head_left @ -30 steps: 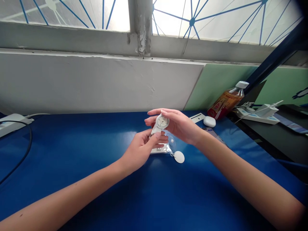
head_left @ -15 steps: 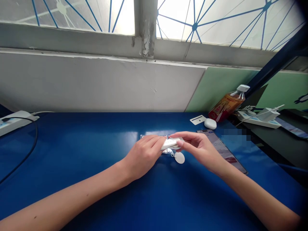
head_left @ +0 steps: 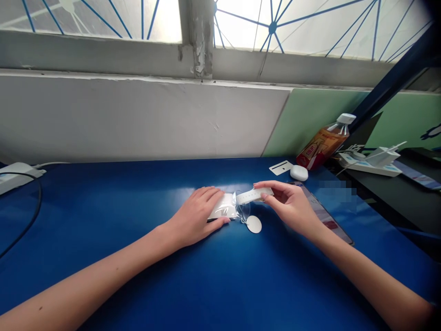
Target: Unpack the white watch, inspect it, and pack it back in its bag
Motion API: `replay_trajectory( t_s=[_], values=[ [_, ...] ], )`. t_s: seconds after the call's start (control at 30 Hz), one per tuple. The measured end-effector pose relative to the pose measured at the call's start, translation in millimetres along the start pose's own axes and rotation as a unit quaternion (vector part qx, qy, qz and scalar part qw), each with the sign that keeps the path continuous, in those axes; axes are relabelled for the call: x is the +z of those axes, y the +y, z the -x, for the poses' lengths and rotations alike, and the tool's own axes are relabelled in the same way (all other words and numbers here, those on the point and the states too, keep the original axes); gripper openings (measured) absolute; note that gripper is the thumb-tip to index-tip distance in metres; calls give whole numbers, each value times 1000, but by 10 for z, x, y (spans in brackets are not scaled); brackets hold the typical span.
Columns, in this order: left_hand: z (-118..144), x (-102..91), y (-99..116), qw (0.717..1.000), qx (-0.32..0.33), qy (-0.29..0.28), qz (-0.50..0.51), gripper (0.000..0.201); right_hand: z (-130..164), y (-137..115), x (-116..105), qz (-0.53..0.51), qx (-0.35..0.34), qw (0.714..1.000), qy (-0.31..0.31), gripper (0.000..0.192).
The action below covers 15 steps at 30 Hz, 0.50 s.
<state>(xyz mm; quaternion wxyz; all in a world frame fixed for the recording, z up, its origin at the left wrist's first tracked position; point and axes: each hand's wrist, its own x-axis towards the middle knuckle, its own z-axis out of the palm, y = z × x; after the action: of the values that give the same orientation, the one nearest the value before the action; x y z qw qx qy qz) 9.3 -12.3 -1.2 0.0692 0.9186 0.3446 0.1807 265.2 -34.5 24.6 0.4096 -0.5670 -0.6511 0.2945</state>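
Observation:
My left hand point(head_left: 200, 212) lies over a clear plastic packet point(head_left: 225, 208) with white contents, holding it against the blue table. Its fingers cross the top and the thumb runs along the near edge. Between the thumb and fingers of my right hand point(head_left: 280, 197) is a white strap point(head_left: 251, 196) with a row of small holes. The strap's left end meets the packet's right end; whether it is attached there I cannot tell. A round white tag point(head_left: 254, 224) on a thin cord lies just below the strap.
Right of my hands, a phone point(head_left: 325, 214) lies partly under my right wrist. Behind it are a white earbud case point(head_left: 299, 173), a white card point(head_left: 280, 167) and a leaning drink bottle point(head_left: 322, 145). Power strips point(head_left: 370, 164) sit at both sides, a black cable point(head_left: 38, 202) at left.
My left hand has shifted left and spread flatter, showing more of the packet. My right hand has drawn the strap up and right, so its holes now show. The view has moved slightly.

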Motion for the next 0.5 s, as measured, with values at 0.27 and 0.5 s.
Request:
replay_trajectory(
  t_s=[0.27, 0.5],
  values=[
    [12, 7, 22, 998, -14, 24, 55, 49, -12, 50, -49, 189, -70, 979, 6, 20],
    [14, 4, 41, 999, 15, 33, 37, 48, 52, 47, 81, 69, -12, 993, -97, 31]
  ],
)
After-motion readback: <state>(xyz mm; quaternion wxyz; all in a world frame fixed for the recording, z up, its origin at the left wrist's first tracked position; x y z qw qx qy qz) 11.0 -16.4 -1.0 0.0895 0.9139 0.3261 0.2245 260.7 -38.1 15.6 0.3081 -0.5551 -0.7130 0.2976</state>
